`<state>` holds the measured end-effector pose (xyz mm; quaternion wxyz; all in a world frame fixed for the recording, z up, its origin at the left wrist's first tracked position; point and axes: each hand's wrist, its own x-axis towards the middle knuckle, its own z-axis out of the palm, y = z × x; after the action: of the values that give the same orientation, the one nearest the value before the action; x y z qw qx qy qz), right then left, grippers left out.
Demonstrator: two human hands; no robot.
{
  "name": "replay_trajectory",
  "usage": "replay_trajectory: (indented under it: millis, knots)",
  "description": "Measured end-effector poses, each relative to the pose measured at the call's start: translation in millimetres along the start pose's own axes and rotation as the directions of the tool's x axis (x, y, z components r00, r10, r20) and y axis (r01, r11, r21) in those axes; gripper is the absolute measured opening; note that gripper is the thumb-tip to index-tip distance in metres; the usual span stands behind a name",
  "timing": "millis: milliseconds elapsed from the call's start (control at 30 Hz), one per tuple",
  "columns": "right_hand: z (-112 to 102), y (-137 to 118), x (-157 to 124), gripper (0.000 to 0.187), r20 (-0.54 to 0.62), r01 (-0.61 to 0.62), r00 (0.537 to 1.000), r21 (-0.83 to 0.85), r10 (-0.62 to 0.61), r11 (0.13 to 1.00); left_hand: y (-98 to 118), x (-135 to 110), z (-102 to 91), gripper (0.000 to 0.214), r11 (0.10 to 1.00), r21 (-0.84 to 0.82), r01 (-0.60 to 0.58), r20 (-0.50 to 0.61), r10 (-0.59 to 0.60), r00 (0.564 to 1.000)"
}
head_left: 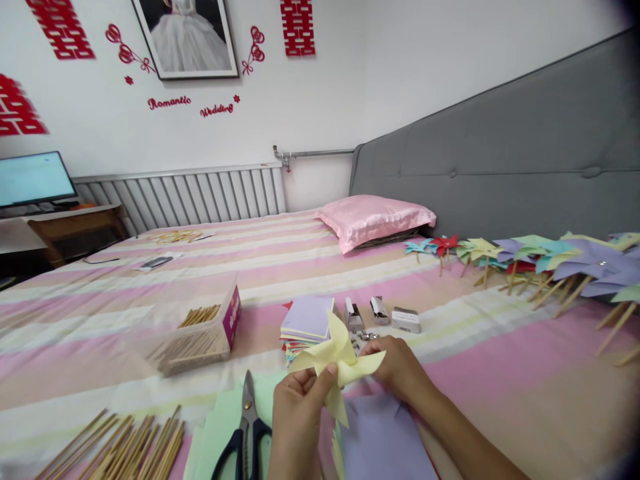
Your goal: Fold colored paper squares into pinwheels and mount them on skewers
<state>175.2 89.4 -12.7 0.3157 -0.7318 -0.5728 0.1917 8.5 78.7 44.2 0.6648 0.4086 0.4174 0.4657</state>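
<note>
A pale yellow paper pinwheel [345,363] is held up over the striped bedspread [475,373] near the bottom middle of the view. My left hand [297,413] pinches its centre from the near side, thumb on the front. My right hand [397,367] is closed behind the pinwheel's right blade; what its fingertips press is hidden. Beneath the hands lie a purple sheet [385,440] and pale green sheets [220,420]. Scissors [246,427] with dark handles rest on the green sheets, just left of my left hand.
A stack of coloured paper squares [306,327] and staplers [380,312] lie just beyond. A box of wooden sticks [200,333] and loose sticks [120,450] sit left. Finished pinwheels [550,263] line the grey headboard [500,160]; a pink pillow [375,220] lies behind.
</note>
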Motion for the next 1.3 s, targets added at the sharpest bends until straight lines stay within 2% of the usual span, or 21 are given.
replay_trajectory:
  millis: [200, 300, 433, 600, 767, 1300]
  knots:
    - [-3, 0, 0, 0.015, -0.018, 0.025, 1.0, -0.015, -0.025, 1.0, 1, 4, -7.1, 0.011, 0.999, 0.015, -0.037, -0.074, 0.038, 0.997]
    - [-1, 4, 1, 0.011, -0.026, 0.023, 0.999, -0.022, -0.023, 0.999, 1, 7, -10.6, 0.014, 0.999, 0.015, -0.037, -0.103, 0.039, 0.994]
    - [2, 7, 1, 0.017, -0.011, 0.037, 0.999, -0.049, -0.037, 0.998, 1, 10, -12.2, 0.016, 0.998, 0.037, -0.041, -0.106, 0.045, 0.993]
    - [5, 3, -5, 0.019, 0.054, 0.114, 0.993, -0.094, -0.109, 0.989, 2, 8, -11.6, 0.012, 0.997, 0.05, -0.055, -0.098, 0.06, 0.993]
    - [8, 4, -3, 0.017, 0.029, 0.107, 0.994, -0.091, -0.105, 0.99, 2, 7, -12.1, 0.013, 0.998, 0.037, -0.053, -0.093, 0.056, 0.994]
    - [3, 5, 2, 0.017, -0.025, 0.094, 0.996, 0.19, -0.091, 0.977, 1, 10, -13.1, 0.013, 0.997, 0.057, -0.056, -0.1, 0.061, 0.993]
